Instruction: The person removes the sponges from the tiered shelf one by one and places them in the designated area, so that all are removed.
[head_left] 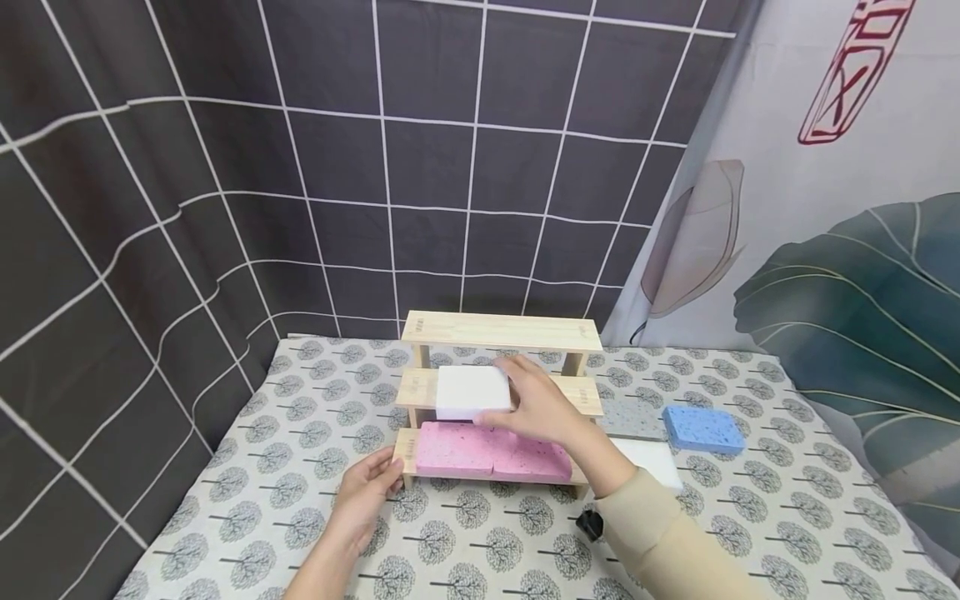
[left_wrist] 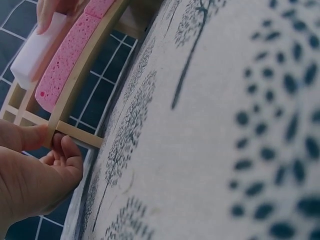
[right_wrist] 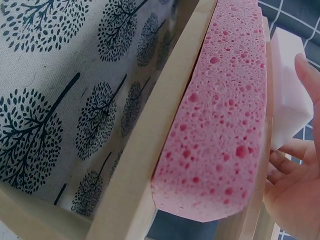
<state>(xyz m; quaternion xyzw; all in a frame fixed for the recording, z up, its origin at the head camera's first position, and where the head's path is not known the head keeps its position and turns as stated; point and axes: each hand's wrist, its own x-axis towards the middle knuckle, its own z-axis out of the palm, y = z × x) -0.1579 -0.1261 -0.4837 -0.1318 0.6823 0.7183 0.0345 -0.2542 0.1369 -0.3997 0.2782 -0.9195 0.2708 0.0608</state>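
- On the middle step of the wooden tiered rack (head_left: 577,397), the right hand (head_left: 542,410) is gripping a white sponge block (head_left: 472,392), fingers over its top and right end, the block lying at about 12 o'clock from the pink sponges (head_left: 491,451) below it.
- At 7 o'clock from the rack, the left hand (head_left: 369,493) is pinching the lower left post, thumb and curled fingers steadying the frame, as the left wrist view (left_wrist: 40,165) is showing.
- Judging from this, the rack is looking light; a push from the right hand could be sliding or tipping it backward if the left grip is slackening.
- The white block is overhanging the step's front edge, so it could be dropping onto the pink sponges when let go.
- At 3 o'clock on the bench (head_left: 787,517), a blue sponge (head_left: 703,428), a grey sponge (head_left: 633,419) and another white block (head_left: 656,463) are lying close together; the right sleeve (head_left: 667,533) is passing just over them and could be dragging one.
- A small black object (head_left: 591,524) is sitting at 5 o'clock, near the sleeve.
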